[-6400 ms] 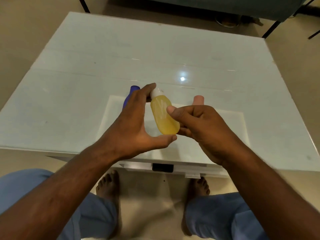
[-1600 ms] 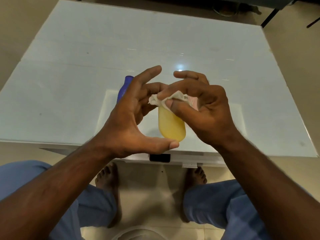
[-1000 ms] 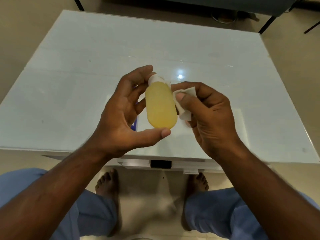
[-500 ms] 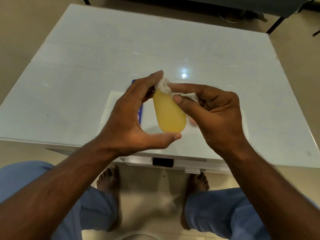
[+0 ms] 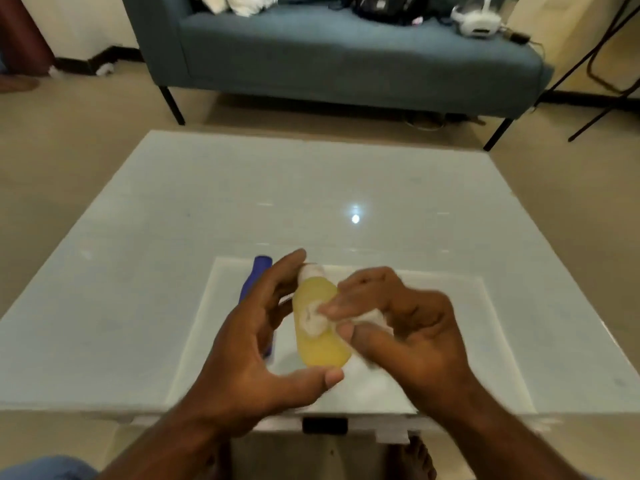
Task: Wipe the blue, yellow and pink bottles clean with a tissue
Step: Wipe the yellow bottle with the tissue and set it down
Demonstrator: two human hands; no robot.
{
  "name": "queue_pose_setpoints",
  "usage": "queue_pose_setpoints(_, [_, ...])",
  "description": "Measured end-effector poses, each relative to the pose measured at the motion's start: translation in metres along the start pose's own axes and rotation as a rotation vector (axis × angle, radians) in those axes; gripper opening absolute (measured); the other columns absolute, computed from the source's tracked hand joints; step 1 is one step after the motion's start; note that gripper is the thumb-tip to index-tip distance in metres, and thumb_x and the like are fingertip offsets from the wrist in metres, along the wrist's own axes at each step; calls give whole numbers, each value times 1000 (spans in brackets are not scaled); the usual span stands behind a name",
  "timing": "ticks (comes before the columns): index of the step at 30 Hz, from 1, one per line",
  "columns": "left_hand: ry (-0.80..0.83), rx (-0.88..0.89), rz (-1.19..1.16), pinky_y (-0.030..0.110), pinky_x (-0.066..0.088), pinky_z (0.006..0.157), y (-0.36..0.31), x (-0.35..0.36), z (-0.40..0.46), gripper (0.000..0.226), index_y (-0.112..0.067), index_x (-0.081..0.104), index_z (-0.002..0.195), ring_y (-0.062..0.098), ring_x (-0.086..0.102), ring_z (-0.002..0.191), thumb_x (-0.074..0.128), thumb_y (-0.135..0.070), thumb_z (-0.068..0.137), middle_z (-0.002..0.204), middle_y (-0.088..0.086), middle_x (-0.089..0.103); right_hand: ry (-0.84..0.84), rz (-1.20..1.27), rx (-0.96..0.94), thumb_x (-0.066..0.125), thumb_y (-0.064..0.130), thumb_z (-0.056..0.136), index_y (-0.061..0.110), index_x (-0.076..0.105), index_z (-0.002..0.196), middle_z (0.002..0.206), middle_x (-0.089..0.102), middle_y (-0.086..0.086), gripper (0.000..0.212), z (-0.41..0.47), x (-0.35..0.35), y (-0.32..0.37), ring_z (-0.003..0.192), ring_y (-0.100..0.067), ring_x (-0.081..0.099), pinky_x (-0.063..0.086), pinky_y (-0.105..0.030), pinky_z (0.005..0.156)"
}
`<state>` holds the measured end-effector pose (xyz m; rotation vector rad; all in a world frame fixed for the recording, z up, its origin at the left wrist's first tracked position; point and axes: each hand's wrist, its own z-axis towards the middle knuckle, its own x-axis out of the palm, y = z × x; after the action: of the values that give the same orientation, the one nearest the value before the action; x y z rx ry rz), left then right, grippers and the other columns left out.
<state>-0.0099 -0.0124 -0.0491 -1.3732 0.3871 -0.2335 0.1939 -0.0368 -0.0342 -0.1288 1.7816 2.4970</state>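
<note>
I see the left hand [image 5: 256,344] w/ thumb and fingers curled round the yellow bottle [image 5: 318,327], held above the table [image 5: 138,271]. Right hand [image 5: 405,327] pinches the tissue [image 5: 313,322] vs. its front; blue bottle [image 5: 258,275] lies behind the left fingers.

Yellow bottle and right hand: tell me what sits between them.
In the head view, a crumpled white tissue lies between the right hand and the yellow bottle, pressed against the bottle's side.

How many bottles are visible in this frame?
2. The yellow bottle is held in the left hand; the blue bottle lies on the table behind that hand. A pink one may be hidden behind the right hand.
</note>
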Motion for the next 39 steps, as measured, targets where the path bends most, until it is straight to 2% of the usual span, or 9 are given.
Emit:
queue_pose_setpoints(2, [32,0,9,51,45,110,0,-1,-2,112,-41,34,153,20,52,138,95,-33,59,150,-6,52,-6,-49,15,80,26,84,33,85,96,102,82,2,15,1,2,-2,115,-27,70,35,-77,110])
queue_pose_setpoints(5, [74,13,32,50,45,111,-2,0,-3,114,-49,33,150,18,51,139,97,-41,56,152,-10,49,-66,-16,83,77,34,85,39,85,98,106,82,6,16,9,1,0,117,-26,69,50,-67,102])
queue_pose_setpoints(11, [-50,55,-28,57,46,108,-2,-3,1,109,-36,37,152,29,53,136,91,-29,58,148,2,53,24,6,3,77,27,81,32,84,91,100,84,5,14,3,-1,3,124,-28,66,34,-74,112])
queue_pose_setpoints(15, [-1,68,20,55,48,106,-3,0,-3,113,-34,35,153,28,51,138,93,-31,56,150,2,51,-50,34,95,77,36,81,41,85,96,109,83,5,18,9,1,0,129,-25,64,44,-68,110])
queue_pose_setpoints(19, [-110,71,4,57,49,105,-1,-7,7,108,-29,35,153,29,55,134,89,-30,59,145,2,54,92,3,-29,73,24,83,27,83,91,101,84,8,13,2,2,3,126,-32,67,29,-76,115])
queue_pose_setpoints(23, [6,76,71,53,50,105,-3,0,0,114,-18,29,156,31,53,136,91,-24,60,147,5,52,27,-39,74,74,34,84,43,83,100,110,81,15,20,4,6,1,131,-23,63,36,-74,113])
queue_pose_setpoints(30, [-17,84,67,49,52,104,-2,-4,7,115,-14,26,156,31,54,133,90,-29,61,144,5,52,143,-67,9,70,28,82,32,82,93,100,83,11,17,1,3,5,134,-28,62,26,-74,118])
queue_pose_setpoints(35, [30,93,43,47,54,101,-5,3,1,116,-11,26,155,35,54,132,90,-29,59,143,10,53,7,-2,133,76,22,88,36,82,103,112,82,13,21,10,1,2,140,-9,58,37,-62,122])
queue_pose_setpoints(39, [-104,92,-55,46,53,100,-6,-7,7,116,-7,26,154,37,54,131,89,-45,64,144,14,52,111,124,35,66,16,83,37,84,88,99,84,11,28,6,-1,6,140,-23,60,28,-63,127])
